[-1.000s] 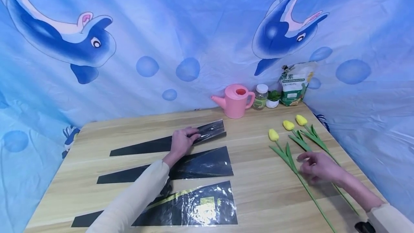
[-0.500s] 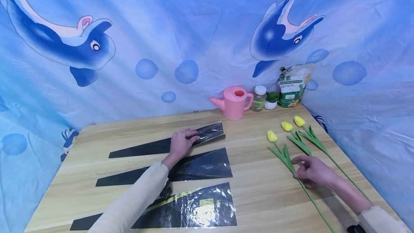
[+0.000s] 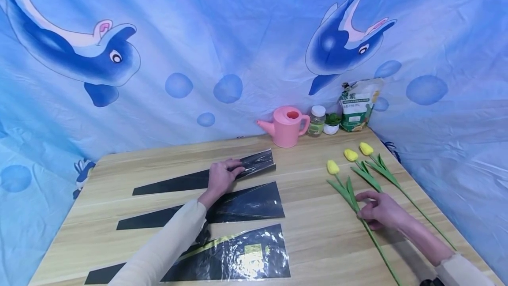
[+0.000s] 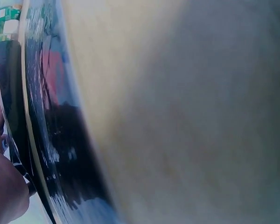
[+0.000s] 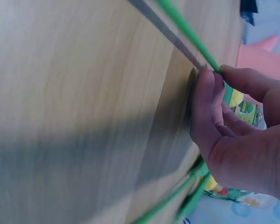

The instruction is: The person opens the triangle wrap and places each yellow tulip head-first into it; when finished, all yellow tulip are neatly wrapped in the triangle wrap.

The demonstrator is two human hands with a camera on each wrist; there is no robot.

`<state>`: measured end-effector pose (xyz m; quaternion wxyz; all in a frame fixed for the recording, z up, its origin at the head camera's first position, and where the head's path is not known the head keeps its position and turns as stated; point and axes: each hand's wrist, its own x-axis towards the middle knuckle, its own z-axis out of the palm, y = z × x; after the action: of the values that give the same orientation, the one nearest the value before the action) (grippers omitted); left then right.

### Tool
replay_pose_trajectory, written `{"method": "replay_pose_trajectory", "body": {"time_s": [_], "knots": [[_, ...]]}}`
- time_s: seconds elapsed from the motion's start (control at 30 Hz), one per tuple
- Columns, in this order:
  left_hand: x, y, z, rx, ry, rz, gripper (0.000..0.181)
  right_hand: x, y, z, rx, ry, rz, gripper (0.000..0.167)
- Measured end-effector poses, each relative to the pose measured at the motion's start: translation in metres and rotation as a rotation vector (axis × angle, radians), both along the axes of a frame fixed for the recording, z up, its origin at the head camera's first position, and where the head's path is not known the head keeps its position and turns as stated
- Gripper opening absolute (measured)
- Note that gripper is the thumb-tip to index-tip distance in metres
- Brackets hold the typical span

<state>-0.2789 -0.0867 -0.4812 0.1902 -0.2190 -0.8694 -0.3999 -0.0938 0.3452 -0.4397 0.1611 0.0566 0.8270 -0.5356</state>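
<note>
Nearest, a tapered black-and-clear wrapper [image 3: 222, 259] lies flat on the pale wood-grain worktop [image 3: 317, 250], its glossy film crinkled and full of glare; the left forearm [image 3: 170, 237] crosses over it and a middle wrapper [image 3: 254, 204], so a careless pull back could drag both askew, slick and light as they look. To the right, the right hand [image 3: 384, 211] pinches the slim green stem of the leftmost tulip [image 3: 351, 195] between thumb and fingertip, below its long pointed leaves; with so narrow a grip on a thin, smooth stem, the flower could twist or slip. The middle tulip [image 3: 367, 175] runs in under that hand and the right-hand tulip [image 3: 390, 174] lies close beside, so knuckles or leaves might catch them; all three heads are smooth yellow ovals. Farther off, the left hand [image 3: 221, 174] has its grip on the far wrapper [image 3: 258, 162], pinching the film, which is creased near its wide end; pressing too hard could crumple it, or its layers might cling. At the back, a smooth pink watering can [image 3: 286, 128], a white-lidded jar [image 3: 316, 121], a small potted plant [image 3: 332, 123] and a crumpled green-and-white bag [image 3: 358, 105] stand before a wrinkled blue dolphin-print curtain [image 3: 246, 25].
</note>
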Motion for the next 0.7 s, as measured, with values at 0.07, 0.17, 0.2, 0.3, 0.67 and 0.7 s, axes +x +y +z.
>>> {"method": "replay_pose_trajectory", "body": {"time_s": [0.07, 0.17, 0.2, 0.3, 0.67, 0.7], "knots": [[0.000, 0.000, 0.000, 0.006, -0.002, -0.001, 0.017, 0.000, 0.000, 0.001, -0.063, -0.052, -0.006, 0.064], [0.000, -0.001, 0.000, 0.011, -0.005, -0.004, 0.017, 0.000, -0.001, 0.002, -0.144, -0.112, -0.015, 0.070], [0.000, 0.000, 0.000, 0.015, -0.006, -0.006, 0.017, 0.001, -0.002, 0.002, -0.167, -0.121, -0.019, 0.070], [0.001, 0.000, 0.000, 0.019, -0.009, -0.004, 0.017, 0.000, -0.006, 0.003, -0.231, -0.127, -0.041, 0.071], [0.001, 0.001, 0.000, 0.020, 0.013, -0.004, 0.018, -0.017, -0.025, 0.011, -0.366, -0.013, -0.213, 0.066], [0.000, 0.002, 0.000, 0.022, 0.012, -0.004, 0.018, -0.019, -0.027, 0.012, -0.383, 0.003, -0.230, 0.067]]}}
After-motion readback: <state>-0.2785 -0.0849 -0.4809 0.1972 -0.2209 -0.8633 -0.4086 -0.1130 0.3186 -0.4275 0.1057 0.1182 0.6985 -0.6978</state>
